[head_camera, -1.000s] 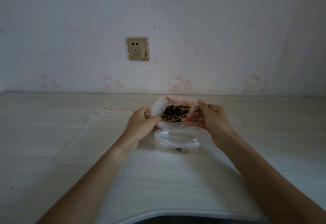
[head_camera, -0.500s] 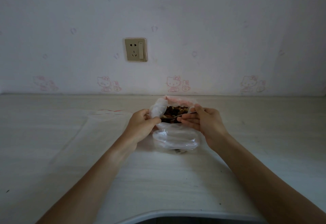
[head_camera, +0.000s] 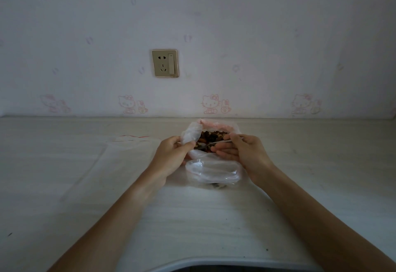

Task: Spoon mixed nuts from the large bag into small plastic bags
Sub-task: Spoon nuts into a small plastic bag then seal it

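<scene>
The left hand [head_camera: 171, 154] pinched the left rim of the large bag [head_camera: 192, 134], which sat near the table's [head_camera: 64, 186] far edge. The right hand [head_camera: 242, 154], fingers curled, gripped a spoon [head_camera: 211, 143] with its bowl among the mixed nuts [head_camera: 211, 135]. A small plastic bag [head_camera: 212, 172] lay just in front.

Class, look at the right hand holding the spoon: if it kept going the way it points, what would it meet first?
Probably the nuts in the large bag; the right hand points its spoon leftward into them, with the left hand beyond.
</scene>
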A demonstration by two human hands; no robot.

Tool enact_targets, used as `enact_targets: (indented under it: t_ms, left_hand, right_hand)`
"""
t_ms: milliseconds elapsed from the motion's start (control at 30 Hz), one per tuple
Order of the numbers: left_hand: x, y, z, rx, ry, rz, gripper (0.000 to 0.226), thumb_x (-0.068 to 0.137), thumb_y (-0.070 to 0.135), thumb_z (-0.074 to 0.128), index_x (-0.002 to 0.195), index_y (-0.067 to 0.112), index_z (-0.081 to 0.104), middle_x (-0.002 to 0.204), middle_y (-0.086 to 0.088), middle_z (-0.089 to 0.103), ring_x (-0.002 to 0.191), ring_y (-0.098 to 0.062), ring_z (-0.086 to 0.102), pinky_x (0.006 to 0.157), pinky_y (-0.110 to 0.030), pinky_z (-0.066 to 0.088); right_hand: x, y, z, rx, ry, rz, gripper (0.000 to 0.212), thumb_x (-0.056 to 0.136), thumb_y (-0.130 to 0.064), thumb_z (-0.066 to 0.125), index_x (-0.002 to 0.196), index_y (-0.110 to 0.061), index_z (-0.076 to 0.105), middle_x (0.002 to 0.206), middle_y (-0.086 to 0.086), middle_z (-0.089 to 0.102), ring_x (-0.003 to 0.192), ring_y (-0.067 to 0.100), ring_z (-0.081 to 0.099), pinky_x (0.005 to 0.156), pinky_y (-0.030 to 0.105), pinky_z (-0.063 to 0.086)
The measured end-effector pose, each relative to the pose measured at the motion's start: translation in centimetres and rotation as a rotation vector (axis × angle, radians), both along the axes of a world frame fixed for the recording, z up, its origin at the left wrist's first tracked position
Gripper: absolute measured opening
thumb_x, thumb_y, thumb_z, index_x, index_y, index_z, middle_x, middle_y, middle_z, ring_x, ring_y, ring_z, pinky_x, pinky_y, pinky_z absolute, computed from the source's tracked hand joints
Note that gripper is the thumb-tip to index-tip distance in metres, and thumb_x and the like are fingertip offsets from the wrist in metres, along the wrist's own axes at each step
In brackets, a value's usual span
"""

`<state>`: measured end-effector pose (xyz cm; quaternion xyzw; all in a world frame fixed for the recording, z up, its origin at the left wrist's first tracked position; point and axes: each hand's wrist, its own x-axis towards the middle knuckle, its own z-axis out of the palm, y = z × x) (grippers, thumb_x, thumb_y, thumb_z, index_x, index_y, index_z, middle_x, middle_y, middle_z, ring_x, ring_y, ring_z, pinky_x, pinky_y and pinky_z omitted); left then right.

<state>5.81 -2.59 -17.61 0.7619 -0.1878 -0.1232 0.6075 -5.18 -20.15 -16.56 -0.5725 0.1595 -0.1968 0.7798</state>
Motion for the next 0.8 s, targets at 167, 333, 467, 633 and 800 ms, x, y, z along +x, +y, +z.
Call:
enact_targets:
  t_ms: [167, 333, 467, 633, 800]
  left_hand:
    - [-0.4, 0.1, 0.1, -0.004, 0.001, -0.011, 0.013, 0.094, 0.033, 0.071, 0.101, 0.024, 0.077, 0.086, 0.0, 0.08, 0.082, -0.02, 0.077, 0.076, -0.034, 0.058]
    - [-0.7, 0.2, 0.5, -0.032, -0.001, 0.022, 0.014, 0.092, 0.033, 0.073, 0.101, 0.023, 0.077, 0.089, -0.006, 0.079, 0.083, -0.025, 0.078, 0.083, -0.043, 0.06]
    - [-0.8, 0.2, 0.5, -0.048, -0.005, 0.05, 0.018, 0.093, 0.032, 0.074, 0.108, 0.022, 0.075, 0.091, -0.002, 0.08, 0.081, -0.02, 0.078, 0.082, -0.042, 0.063]
    - [-0.7, 0.9, 0.8, 0.054, -0.075, 0.065, 0.025, 0.094, 0.043, 0.071, 0.113, 0.026, 0.07, 0.089, 0.003, 0.079, 0.081, -0.014, 0.077, 0.084, -0.041, 0.062]
    - [-1.4, 2.0, 1.5, 0.23, -0.185, 0.188, 0.036, 0.088, 0.055, 0.073, 0.1, 0.023, 0.062, 0.084, 0.002, 0.075, 0.081, -0.011, 0.073, 0.067, -0.026, 0.046]
  right_hand:
    - [0.1, 0.3, -0.1, -0.002, 0.02, 0.039, 0.028, 0.108, -0.017, 0.051, 0.11, 0.007, 0.066, 0.094, 0.022, 0.078, 0.091, 0.029, 0.079, 0.074, 0.025, 0.064]
    - [-0.1, -0.2, 0.2, 0.087, 0.011, 0.051, 0.031, 0.11, -0.015, 0.047, 0.11, 0.011, 0.064, 0.097, 0.027, 0.077, 0.092, 0.034, 0.078, 0.077, 0.031, 0.065]
    - [-0.3, -0.8, 0.2, 0.096, 0.001, 0.018, 0.031, 0.11, -0.015, 0.046, 0.106, 0.009, 0.064, 0.097, 0.03, 0.075, 0.091, 0.038, 0.078, 0.075, 0.035, 0.066]
    - [-0.8, -1.8, 0.5, 0.048, -0.023, -0.046, 0.035, 0.111, -0.018, 0.042, 0.108, 0.01, 0.063, 0.097, 0.031, 0.075, 0.091, 0.04, 0.077, 0.077, 0.04, 0.065]
    - [-1.2, -2.6, 1.7, -0.026, -0.069, -0.084, 0.038, 0.112, -0.022, 0.039, 0.099, 0.004, 0.065, 0.084, 0.029, 0.073, 0.08, 0.042, 0.077, 0.064, 0.039, 0.063]
